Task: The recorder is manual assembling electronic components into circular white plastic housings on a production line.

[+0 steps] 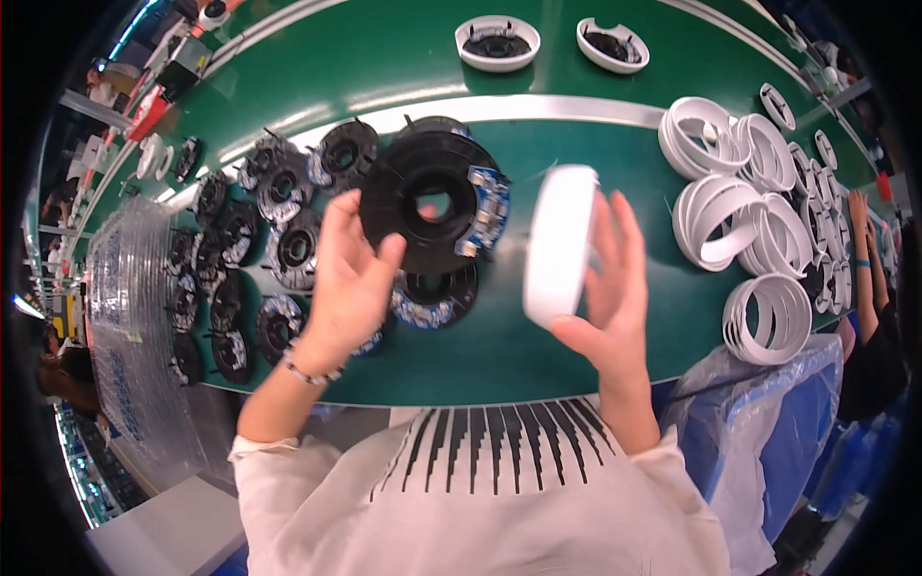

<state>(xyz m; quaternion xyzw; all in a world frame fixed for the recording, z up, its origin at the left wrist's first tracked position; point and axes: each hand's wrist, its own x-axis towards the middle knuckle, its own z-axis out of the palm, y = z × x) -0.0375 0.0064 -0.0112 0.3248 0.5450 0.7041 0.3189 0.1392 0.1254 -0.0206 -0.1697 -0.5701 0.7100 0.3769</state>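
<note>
My left hand [348, 283] is closed on the rim of a round black plastic disc [437, 242], which has a hole in its middle. A curved blue circuit board [490, 211] sits on the disc's right side. A smooth white plastic ring [560, 245], turned nearly edge-on and slightly blurred, is gripped by my right hand [615, 288] between thumb and fingers. The disc and the ring are held apart above the green table [509, 360]. Below the held disc lies another black disc [437, 288] with a blue board.
Several similar black discs [293, 248] crowd the table's left side. Stacked white rings [766, 322] stand at the right. Two white shells [499, 65] with black parts inside lie beyond a pale rail. Clear plastic trays [134, 298], a bag-lined blue bin [740, 432] and another person's arm [864, 278] flank the table.
</note>
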